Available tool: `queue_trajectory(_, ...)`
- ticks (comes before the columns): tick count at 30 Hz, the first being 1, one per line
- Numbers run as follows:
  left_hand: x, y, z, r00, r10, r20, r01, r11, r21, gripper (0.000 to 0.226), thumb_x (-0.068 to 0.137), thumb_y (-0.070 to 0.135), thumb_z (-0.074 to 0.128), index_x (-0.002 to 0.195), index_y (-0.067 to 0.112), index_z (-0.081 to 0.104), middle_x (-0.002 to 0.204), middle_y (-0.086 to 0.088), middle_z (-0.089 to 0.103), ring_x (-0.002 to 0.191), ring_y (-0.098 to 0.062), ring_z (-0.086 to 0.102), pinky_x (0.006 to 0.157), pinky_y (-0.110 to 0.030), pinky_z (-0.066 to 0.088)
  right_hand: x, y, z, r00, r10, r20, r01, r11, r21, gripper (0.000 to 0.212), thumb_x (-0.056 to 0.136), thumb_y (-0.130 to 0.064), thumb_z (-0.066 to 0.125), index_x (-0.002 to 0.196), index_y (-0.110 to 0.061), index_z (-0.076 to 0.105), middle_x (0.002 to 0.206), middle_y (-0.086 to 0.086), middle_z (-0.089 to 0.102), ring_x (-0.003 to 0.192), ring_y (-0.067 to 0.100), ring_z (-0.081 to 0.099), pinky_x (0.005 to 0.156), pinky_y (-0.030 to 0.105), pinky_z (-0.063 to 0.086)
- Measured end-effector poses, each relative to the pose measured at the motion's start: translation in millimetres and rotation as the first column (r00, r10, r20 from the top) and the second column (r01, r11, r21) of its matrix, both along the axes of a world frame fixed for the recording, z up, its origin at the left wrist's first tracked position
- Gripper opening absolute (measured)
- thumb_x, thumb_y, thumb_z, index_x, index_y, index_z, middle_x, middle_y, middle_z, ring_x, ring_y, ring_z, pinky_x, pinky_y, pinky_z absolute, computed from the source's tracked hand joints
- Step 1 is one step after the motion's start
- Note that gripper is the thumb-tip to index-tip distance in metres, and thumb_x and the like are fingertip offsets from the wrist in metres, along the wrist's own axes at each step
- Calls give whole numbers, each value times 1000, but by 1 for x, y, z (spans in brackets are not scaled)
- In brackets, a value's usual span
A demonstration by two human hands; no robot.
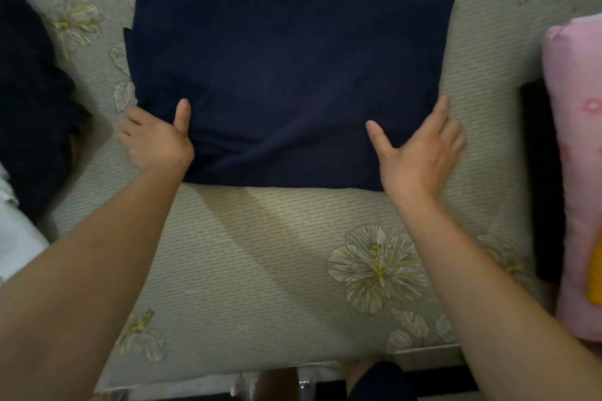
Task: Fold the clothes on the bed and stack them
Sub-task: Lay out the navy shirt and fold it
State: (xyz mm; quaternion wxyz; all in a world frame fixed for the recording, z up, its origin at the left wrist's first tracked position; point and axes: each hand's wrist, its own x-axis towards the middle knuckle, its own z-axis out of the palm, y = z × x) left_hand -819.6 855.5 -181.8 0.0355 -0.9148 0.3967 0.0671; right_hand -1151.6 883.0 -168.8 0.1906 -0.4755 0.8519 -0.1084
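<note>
Looking down through the head camera, you have a navy top (286,68) spread flat on the bed (260,270), already folded to a rough rectangle. Its long side runs from one of your hands to the other, and the rest of the cloth lies beyond them, away from you.

Your right hand (420,153) lies flat on the near corner on its side, fingers straight and thumb spread, pressing and gripping nothing.

Your left hand (156,143) sits over the opposite near corner. Its thumb (182,114) rests on top of the cloth, and the fingers curl just past the cloth's outer edge. Creases run toward this hand, but you cannot tell whether it has the cloth pinched or is only bearing down.

Both hands are equally near the closest edge, so the next fold looks like either hand carrying its short end across toward the other.

A dark heap of clothes (29,91) lies outward of your left hand. A pink pillow (576,156) lies outward of your right.
</note>
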Motion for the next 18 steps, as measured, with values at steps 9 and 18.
queue_trajectory(9, 11, 11, 12, 961, -27, -274, -3, 994, -110, 86, 88, 72, 47, 137, 3, 41, 138, -22, 52, 124, -41, 51, 99, -41, 39, -18, 9, 9, 958, -173, 229, 134, 975, 175, 72, 85, -71, 58, 124, -10, 59, 120, 4, 67, 113, 28, 61, 91, 33, 44)
queue_trajectory(18, 20, 176, 18, 861, 75, -503, -171, 974, -148, 55, 95, 69, 34, 99, 18, 52, 95, -4, 60, 92, -25, 57, 78, -29, 34, -18, 126, 22, 924, -201, 326, 146, 972, 184, 54, 93, -59, 58, 123, -15, 55, 121, 2, 64, 112, 27, 60, 89, 35, 45)
